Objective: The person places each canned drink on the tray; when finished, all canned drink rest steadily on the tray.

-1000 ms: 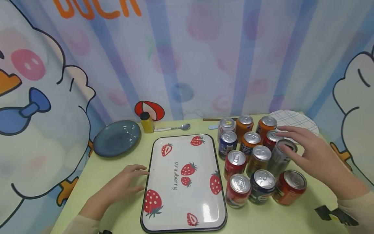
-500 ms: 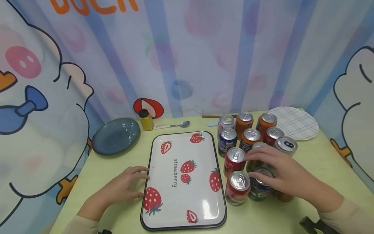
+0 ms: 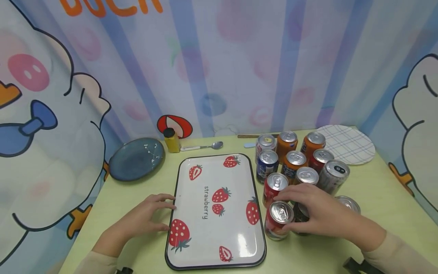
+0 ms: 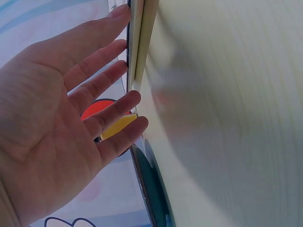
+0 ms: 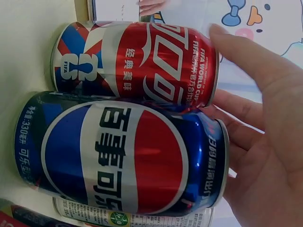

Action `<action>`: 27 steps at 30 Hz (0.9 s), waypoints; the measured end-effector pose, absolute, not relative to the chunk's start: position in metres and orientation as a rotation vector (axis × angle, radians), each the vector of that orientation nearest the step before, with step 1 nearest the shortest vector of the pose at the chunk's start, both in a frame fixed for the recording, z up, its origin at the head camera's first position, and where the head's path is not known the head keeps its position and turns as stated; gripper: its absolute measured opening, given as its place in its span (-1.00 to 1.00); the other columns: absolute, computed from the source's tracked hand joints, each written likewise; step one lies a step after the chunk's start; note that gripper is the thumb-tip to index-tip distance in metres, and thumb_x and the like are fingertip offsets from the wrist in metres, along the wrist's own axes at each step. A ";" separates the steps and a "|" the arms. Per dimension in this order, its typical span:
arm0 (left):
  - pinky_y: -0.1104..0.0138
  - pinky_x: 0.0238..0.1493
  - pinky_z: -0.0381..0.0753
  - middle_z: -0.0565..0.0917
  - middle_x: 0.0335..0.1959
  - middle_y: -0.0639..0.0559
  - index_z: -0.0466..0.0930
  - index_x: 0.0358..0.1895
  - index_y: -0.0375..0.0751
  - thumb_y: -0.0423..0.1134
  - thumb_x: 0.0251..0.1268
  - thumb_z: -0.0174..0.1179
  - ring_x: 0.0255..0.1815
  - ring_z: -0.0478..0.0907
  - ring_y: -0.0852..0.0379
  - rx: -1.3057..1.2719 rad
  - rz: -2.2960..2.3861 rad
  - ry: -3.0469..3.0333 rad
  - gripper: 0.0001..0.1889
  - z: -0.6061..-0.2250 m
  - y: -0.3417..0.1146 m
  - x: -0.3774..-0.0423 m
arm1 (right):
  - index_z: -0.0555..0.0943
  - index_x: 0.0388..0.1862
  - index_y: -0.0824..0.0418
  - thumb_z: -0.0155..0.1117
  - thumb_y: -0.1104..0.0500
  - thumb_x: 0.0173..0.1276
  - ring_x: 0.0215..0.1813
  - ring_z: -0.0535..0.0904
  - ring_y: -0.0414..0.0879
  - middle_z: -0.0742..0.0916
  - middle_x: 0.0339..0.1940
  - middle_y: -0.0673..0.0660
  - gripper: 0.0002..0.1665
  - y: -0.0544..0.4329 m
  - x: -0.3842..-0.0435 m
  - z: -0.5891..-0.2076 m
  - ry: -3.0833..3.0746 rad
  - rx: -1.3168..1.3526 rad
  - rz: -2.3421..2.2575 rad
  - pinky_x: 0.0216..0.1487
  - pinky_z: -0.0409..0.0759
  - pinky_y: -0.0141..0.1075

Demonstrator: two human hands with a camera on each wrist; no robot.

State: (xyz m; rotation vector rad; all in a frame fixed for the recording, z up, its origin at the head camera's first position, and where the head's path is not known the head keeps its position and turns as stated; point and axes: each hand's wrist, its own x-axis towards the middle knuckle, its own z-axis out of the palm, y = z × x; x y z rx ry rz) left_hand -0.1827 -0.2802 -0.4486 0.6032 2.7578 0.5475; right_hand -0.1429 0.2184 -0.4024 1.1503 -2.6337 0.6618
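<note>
My left hand (image 3: 147, 215) rests at the left edge of a white strawberry-print tray (image 3: 212, 241), its fingertips at the rim. In the left wrist view the fingers (image 4: 113, 109) are spread and the palm holds nothing. On the right, my right hand (image 3: 325, 213) reaches over to the front-left red Coca-Cola can (image 3: 281, 214) and curls thumb and fingers round its top. The can stands upright. The right wrist view shows the thumb at the red can's rim, with a blue Pepsi can (image 5: 113, 151) standing close beside it, under the palm.
Several more cans crowd behind, including a red can (image 3: 275, 184), a blue can (image 3: 267, 165) and a silver can (image 3: 333, 177). A checked round mat (image 3: 347, 146) lies at the back right. Further left are a dark plate (image 3: 137, 160), a yellow bottle (image 3: 172, 141) and a spoon (image 3: 202, 147).
My right hand has moved left and forward, from beside the silver can across the group to the front-left red can, and its fingers have closed in. The left hand has barely moved.
</note>
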 end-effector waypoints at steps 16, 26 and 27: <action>-0.24 0.47 0.41 0.54 0.41 0.01 0.75 0.13 0.08 -0.01 -0.04 0.64 0.47 0.37 -0.23 0.614 0.582 2.766 -0.44 -0.452 -0.280 -0.182 | 0.60 0.05 -0.18 0.79 -0.04 -0.17 0.05 0.61 -0.36 0.68 -0.03 -0.34 -0.25 0.213 -0.143 -0.405 -2.759 1.084 0.715 0.08 0.72 -0.22; -0.26 0.47 0.40 0.54 0.41 0.01 0.76 0.12 0.11 0.01 -0.04 0.64 0.47 0.38 -0.24 0.577 0.563 2.768 -0.45 -0.450 -0.278 -0.181 | 0.60 0.09 -0.08 0.81 0.07 -0.23 -0.01 0.60 -0.35 0.69 0.00 -0.27 -0.17 0.192 -0.140 -0.395 -2.615 0.962 0.929 0.02 0.71 -0.27; -0.25 0.46 0.41 0.55 0.41 0.02 0.76 0.12 0.11 0.01 -0.04 0.64 0.47 0.39 -0.24 0.587 0.558 2.773 -0.44 -0.450 -0.279 -0.182 | 0.60 0.10 -0.08 0.80 0.09 -0.22 -0.02 0.60 -0.34 0.69 0.01 -0.26 -0.17 0.188 -0.141 -0.394 -2.605 0.944 0.961 0.00 0.71 -0.26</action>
